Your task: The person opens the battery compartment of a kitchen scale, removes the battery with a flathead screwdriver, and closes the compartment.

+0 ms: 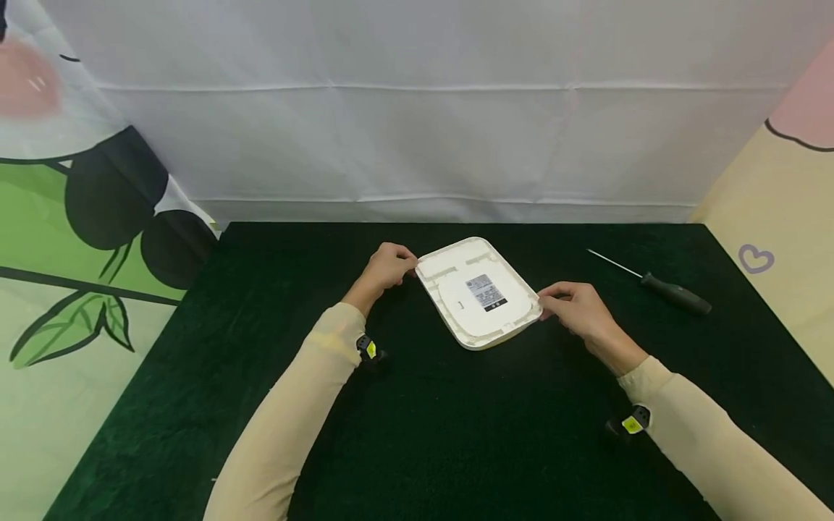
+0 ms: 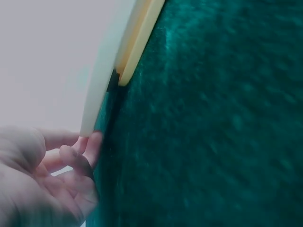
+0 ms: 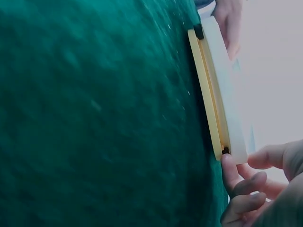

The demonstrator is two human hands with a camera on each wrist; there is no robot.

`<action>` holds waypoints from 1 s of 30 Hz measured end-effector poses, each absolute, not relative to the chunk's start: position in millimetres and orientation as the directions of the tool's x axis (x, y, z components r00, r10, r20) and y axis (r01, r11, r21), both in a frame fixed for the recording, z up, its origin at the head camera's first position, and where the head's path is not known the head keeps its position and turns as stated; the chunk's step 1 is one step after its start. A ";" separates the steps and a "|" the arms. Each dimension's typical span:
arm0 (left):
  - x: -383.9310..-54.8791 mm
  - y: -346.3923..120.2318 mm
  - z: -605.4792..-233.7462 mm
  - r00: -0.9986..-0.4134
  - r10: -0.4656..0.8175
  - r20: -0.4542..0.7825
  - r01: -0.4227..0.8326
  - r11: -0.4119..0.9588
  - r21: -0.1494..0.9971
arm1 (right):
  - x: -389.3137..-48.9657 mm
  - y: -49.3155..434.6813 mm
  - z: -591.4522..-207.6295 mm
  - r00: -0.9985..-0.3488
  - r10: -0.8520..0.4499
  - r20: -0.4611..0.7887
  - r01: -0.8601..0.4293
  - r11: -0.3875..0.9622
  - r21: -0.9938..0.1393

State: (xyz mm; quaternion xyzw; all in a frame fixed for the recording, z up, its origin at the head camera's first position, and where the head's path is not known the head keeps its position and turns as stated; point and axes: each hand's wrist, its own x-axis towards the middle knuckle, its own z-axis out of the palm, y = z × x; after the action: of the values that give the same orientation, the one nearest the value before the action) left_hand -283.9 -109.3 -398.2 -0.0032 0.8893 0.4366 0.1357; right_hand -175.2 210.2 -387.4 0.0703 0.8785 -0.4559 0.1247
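A flat white square device with rounded corners lies on the dark green cloth, a printed label facing up. In the right wrist view a yellow plate shows under its white body, with small black pieces in the gap between. My left hand pinches the device's left corner; in the left wrist view the thumb lies over the edge and the fingers are bent beneath. At the opposite corner my right hand grips the edge, thumb on the white side, a fingertip reaching toward the yellow plate.
A screwdriver with a dark handle lies on the table to the right, its thin shaft pointing back left. A white curtain hangs behind the table, and printed cloths stand at both sides.
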 end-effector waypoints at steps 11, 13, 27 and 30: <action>-260.8 -125.9 -394.4 -0.939 0.143 -0.314 -0.162 0.621 0.767 | -204.5 211.6 -384.3 -0.965 0.003 -0.263 0.209 0.619 -0.757; -255.3 -127.3 -393.5 -0.933 0.153 -0.324 -0.167 0.614 0.771 | -209.7 211.8 -384.8 -0.966 -0.002 -0.258 0.199 0.629 -0.751; -219.3 -125.5 -386.9 -0.910 0.209 -0.357 -0.168 0.600 0.782 | -239.5 215.1 -388.5 -0.974 -0.026 -0.225 0.151 0.668 -0.728; -221.6 -124.1 -387.6 -0.910 0.204 -0.360 -0.165 0.620 0.767 | -238.0 217.6 -389.5 -0.973 -0.003 -0.232 0.170 0.668 -0.724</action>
State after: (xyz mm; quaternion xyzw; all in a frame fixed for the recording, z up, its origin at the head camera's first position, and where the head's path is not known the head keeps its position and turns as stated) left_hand -221.6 -124.1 -387.6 0.0112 0.8748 0.4358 0.2114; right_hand -238.0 217.6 -389.5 0.0460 0.9070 -0.4046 0.1073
